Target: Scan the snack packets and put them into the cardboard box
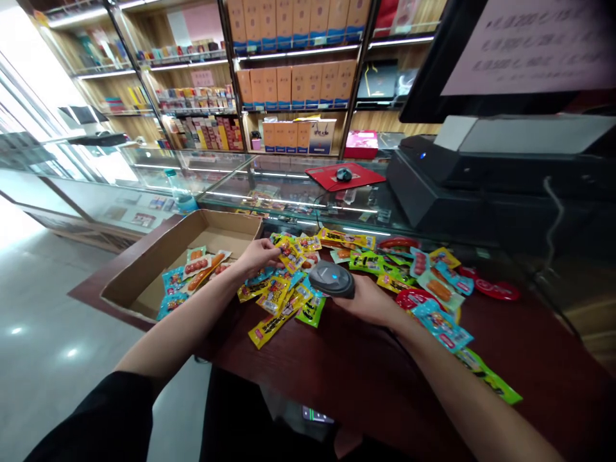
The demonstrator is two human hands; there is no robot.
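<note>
My right hand (368, 300) is wrapped round a dark grey barcode scanner (331, 280), which shows a small blue light on top. The scanner's head points left, toward my other hand. Between the fingertips of my left hand (258, 258) is the edge of a yellow snack packet (291, 252). Under and around both hands lies a loose pile of snack packets in yellow, green and blue, such as a long yellow packet (274, 326) and a green packet (310, 310). Left of the pile stands an open cardboard box (129, 273) with several sausage packets (197, 264) inside.
More packets (443, 324) and red packets (491, 287) lie right of my right forearm on the dark red table (337, 372). Behind is a glass counter (269, 173) with a mouse (343, 174) on a red mat. A bottle (181, 192) stands behind the box; a monitor (418, 83) rises at right.
</note>
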